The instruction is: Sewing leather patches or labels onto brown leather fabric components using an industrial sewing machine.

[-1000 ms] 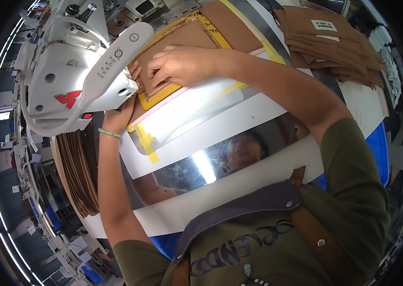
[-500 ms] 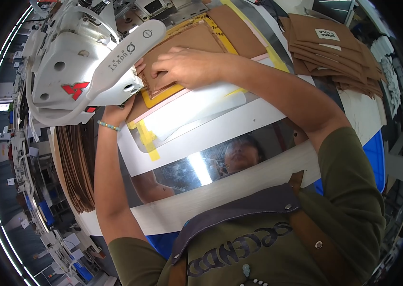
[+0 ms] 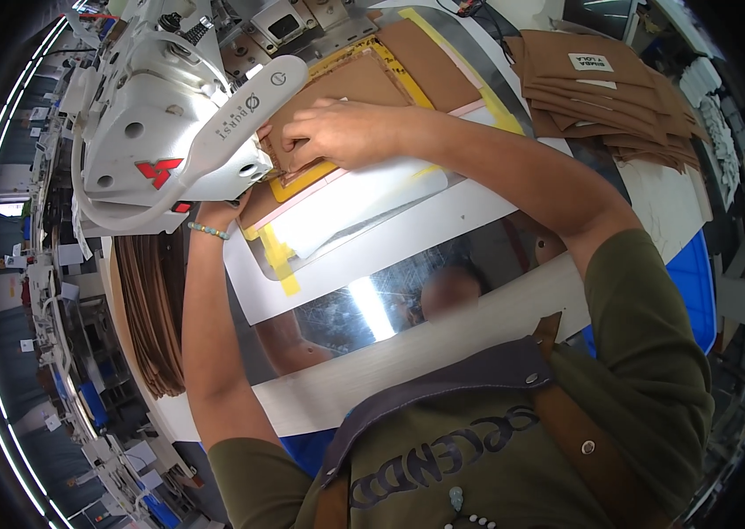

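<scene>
My right hand (image 3: 342, 132) rests on a brown panel (image 3: 350, 75) that lies inside a yellow template frame (image 3: 408, 79). Its fingers are bent inward, tips down at the panel's left part; whatever they may grip is hidden. A white sewing machine head (image 3: 170, 123) with a pale grey lamp arm (image 3: 231, 119) covers most of my left hand (image 3: 264, 132). Only a bit of its fingers peeks out beside the panel, and its wrist with a beaded bracelet shows below the machine. How those fingers are held cannot be seen.
Brown flat pieces lie stacked (image 3: 593, 88) at the far right. More brown pieces stand in a row (image 3: 150, 309) left of my left forearm. Yellow tape (image 3: 280, 260) marks the template's near corner. A shiny metal plate (image 3: 372, 309) lies nearer me, and a blue bin (image 3: 690, 291) is at right.
The whole view has shifted slightly, with the machine appearing a little further right and lower. Both hands stay by the template, the right one still on the brown panel.
</scene>
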Motion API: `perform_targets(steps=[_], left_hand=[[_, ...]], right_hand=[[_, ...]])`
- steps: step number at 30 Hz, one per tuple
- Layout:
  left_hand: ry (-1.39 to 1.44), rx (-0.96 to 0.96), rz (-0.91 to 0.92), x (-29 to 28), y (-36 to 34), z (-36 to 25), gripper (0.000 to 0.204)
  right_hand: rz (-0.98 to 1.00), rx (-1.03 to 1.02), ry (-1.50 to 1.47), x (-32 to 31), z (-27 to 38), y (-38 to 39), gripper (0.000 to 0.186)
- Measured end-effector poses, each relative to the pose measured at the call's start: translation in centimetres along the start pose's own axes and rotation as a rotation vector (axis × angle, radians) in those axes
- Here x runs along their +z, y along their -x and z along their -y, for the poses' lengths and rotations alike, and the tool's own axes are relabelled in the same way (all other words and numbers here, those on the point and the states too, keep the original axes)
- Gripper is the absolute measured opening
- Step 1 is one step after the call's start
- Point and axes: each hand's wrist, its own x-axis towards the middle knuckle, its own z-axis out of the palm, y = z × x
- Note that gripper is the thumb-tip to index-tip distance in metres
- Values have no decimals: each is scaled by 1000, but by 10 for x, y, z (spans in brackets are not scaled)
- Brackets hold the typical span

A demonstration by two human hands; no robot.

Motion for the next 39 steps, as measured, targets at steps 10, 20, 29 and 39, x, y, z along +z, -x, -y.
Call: perform_targets(steps=[10, 20, 29, 39], left_hand=[[-75, 72, -118, 0, -4, -6, 54], [-543, -158, -5, 6, 40, 64, 36], [-394, -238, -165, 11, 56, 62, 30], [-5, -336, -357, 13, 68, -20, 31]], right_hand=[[6, 35, -22, 2, -2, -7, 40], [31, 43, -54, -1, 0, -9, 31], [25, 140, 94, 4, -7, -17, 33], [93, 124, -104, -7, 7, -12, 36]])
